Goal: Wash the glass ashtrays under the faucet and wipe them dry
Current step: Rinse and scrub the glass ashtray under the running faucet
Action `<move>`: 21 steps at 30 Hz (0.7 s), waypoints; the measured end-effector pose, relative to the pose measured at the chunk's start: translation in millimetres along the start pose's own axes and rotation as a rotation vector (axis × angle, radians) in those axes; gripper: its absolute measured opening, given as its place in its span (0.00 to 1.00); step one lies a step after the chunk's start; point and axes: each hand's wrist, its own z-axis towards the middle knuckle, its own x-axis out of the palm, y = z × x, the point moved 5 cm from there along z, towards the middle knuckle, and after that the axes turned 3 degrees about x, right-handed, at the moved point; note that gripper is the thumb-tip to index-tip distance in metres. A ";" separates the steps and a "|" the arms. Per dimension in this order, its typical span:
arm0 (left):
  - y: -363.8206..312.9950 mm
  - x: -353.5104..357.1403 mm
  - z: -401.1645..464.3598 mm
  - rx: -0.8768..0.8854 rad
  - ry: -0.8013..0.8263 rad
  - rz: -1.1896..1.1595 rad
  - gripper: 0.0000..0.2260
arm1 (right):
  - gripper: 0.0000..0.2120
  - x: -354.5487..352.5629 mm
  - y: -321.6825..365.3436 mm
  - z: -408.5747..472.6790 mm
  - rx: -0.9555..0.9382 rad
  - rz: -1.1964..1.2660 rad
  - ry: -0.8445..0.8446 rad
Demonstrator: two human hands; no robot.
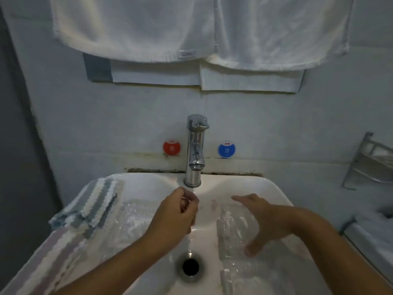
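Just beyond the drain (pixel 190 266), glass ashtrays (pixel 235 235) lie in the sink (pixel 148 184) either side. The right hand (pixel 265 222) hovers spread over one; the left hand (pixel 176 216) curls loosely (apparently empty) nearer the faucet (pixel 195 150). Wet glass could slip and chip.

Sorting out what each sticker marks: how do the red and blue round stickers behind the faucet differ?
The red sticker sits left of the faucet, the blue sticker to its right. The red one lies a little higher on the wall than the blue one. Each carries a different white character in its middle, too small to read surely. Both are round, alike in size, with a small "OYO" mark on top.
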 end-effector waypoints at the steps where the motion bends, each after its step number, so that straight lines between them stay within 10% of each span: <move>1: 0.0 0.5 0.2 0.010 0.001 0.001 0.04 | 0.64 0.4 2.0 0.5 -0.012 -0.010 0.003; 21: 2.3 3.7 -6.8 -0.083 0.065 0.004 0.05 | 0.60 -3.4 14.8 4.3 -0.071 -0.011 -0.172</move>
